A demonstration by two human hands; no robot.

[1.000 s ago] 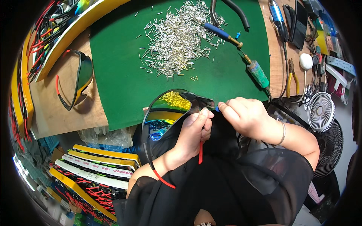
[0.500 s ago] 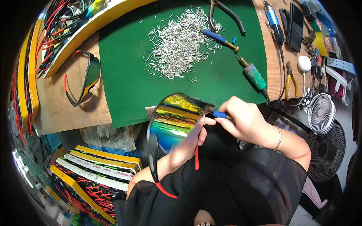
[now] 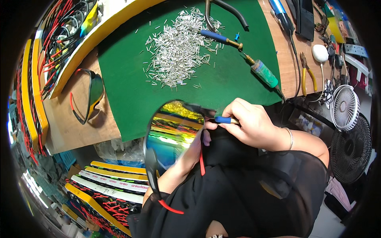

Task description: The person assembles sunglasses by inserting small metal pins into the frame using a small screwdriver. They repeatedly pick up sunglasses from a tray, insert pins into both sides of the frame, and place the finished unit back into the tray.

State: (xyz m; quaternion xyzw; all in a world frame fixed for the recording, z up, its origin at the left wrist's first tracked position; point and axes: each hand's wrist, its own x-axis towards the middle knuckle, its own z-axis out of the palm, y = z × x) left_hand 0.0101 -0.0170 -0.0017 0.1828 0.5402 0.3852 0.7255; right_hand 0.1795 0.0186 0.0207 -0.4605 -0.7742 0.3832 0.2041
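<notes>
A pair of wraparound sunglasses (image 3: 170, 131) with a mirrored, rainbow-coloured lens and red-tipped black temples is in my left hand (image 3: 192, 154), above my lap at the table's near edge. The lens hides part of that hand. My right hand (image 3: 252, 125) pinches a slim hand tool (image 3: 223, 119) with a blue grip and a brass-coloured section. Its tip points left at the frame's upper corner, by the hinge; the exact contact is too small and blurred to tell. A bracelet circles my right wrist.
On the green mat (image 3: 234, 79) lie a heap of small metal pins (image 3: 174, 55), another blue-handled tool (image 3: 214, 35) and a green-handled iron (image 3: 265, 74). Other sunglasses (image 3: 95, 93) rest at left, near trays of frames. Yellow-handled pliers (image 3: 304, 77) and a white fan (image 3: 344, 107) are at right.
The whole view has shifted and turned slightly. The sunglasses and both hands appear a little farther left, with the grips unchanged and the tool still at the frame's corner.
</notes>
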